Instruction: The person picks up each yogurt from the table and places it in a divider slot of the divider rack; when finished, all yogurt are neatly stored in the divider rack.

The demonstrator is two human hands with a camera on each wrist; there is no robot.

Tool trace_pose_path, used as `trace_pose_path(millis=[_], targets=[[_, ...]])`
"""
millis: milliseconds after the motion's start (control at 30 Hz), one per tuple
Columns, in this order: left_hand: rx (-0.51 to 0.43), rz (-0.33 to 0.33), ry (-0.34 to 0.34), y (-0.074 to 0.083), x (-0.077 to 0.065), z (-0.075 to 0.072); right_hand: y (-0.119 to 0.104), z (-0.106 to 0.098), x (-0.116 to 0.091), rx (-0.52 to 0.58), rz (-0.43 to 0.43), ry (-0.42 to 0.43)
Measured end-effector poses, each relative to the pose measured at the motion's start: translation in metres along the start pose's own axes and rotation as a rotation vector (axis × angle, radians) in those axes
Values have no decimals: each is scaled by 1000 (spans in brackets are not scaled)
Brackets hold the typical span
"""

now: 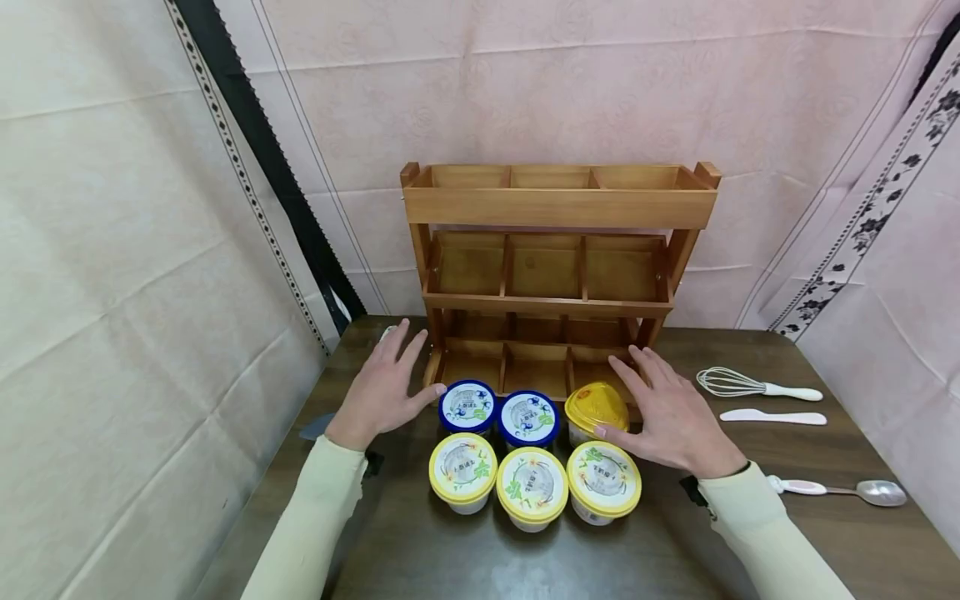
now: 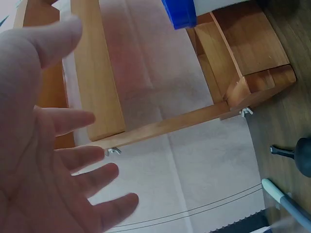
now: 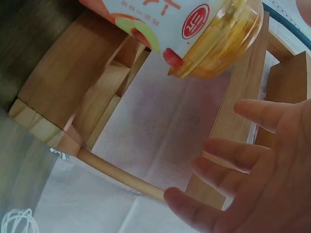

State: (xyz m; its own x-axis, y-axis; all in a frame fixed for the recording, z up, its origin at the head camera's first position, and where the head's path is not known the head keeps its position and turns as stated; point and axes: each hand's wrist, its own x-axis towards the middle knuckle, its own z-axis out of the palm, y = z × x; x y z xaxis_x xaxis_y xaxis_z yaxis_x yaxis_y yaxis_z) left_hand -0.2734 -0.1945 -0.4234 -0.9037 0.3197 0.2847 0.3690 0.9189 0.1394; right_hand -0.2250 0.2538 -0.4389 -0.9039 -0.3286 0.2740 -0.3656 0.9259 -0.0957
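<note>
Two cups with blue lids (image 1: 467, 406) and one cup with an amber, domed lid (image 1: 597, 407) stand in a row before a wooden rack (image 1: 558, 208). Three yellow-lidded cups (image 1: 532, 483) form the row nearer me. My left hand (image 1: 382, 392) is spread at the left of the cups, its thumb by the left blue lid; contact cannot be told. Over on the other side, my right hand (image 1: 667, 408) has its fingers extended, the thumb close to the domed cup. The right wrist view shows that cup's fruit-printed side (image 3: 160, 19) apart from the fingers.
The rack's tiers are split into compartments. To the right lie a whisk (image 1: 738, 382), a white knife (image 1: 772, 417) and a spoon (image 1: 877, 492). A small black pan (image 2: 302, 156) and a pale-green-and-blue handle (image 2: 286, 201) lie left of the rack. Cloth (image 1: 570, 92) hangs behind.
</note>
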Motion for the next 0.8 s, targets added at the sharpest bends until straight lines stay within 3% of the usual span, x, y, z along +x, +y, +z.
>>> trace_pose_path(millis=[133, 400, 800], targets=[[-81, 20, 53, -6, 4, 1, -1, 2, -2, 47, 0, -10], [-244, 15, 93, -11, 18, -1, 2, 2, 1, 198, 51, -102], [-464, 20, 193, -23, 53, -8, 8, 15, -3, 413, 77, -131]])
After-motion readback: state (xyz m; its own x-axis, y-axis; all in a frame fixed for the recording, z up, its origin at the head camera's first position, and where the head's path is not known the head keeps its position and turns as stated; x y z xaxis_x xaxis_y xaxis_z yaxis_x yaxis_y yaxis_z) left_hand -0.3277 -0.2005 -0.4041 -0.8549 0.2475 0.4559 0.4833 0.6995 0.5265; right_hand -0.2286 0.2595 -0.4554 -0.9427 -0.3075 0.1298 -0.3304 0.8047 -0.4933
